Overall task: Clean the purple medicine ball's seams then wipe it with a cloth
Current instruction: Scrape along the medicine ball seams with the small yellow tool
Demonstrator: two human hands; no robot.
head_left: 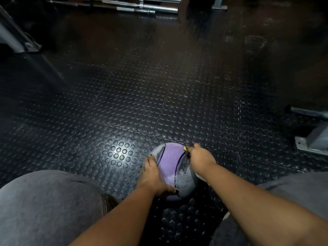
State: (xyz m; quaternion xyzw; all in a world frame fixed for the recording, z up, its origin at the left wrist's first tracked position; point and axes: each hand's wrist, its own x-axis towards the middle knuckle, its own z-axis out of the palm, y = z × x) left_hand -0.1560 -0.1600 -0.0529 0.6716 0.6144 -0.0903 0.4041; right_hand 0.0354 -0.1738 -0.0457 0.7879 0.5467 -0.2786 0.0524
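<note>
The purple medicine ball (171,167), with grey textured panels and dark seams, rests on the studded rubber floor between my knees. My left hand (153,174) lies flat against its left side, fingers spread over the grey panel, steadying it. My right hand (200,158) is closed on a small dark tool with a yellow tip (185,149), pressed against the ball's upper right near a seam. A bit of white (199,175) peeks out under my right wrist; I cannot tell what it is.
Black studded rubber floor tiles (124,103) stretch ahead. Chrome barbells (147,8) lie at the far top. A grey machine leg (19,41) stands at the upper left and a bolted metal foot (312,141) at the right. My grey-clad knees (48,206) flank the ball.
</note>
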